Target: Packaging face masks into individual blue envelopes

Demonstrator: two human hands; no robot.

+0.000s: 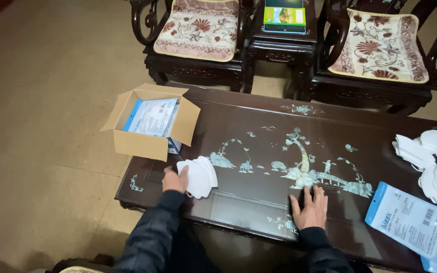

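The left hand (174, 180) grips a stack of folded white masks (198, 176) at the dark table's (259, 151) left end, below the cardboard box (150, 121). Their long side points toward 1 o'clock. The right hand (309, 207) lies open and flat on the table.

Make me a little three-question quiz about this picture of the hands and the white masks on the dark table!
1. True or false: the left hand holds a stack of white masks.
2. What is the right hand doing? A) lifting a packet B) resting flat on the table C) reaching into the box
3. Fill in: the open cardboard box stands at the table's ____ end, seen from the person.

Key
1. True: its fingers grip the stack near the box.
2. B: palm down, fingers spread, nothing in it.
3. Left: printed blue and white packets lie inside it, and more loose masks sit at the far right.
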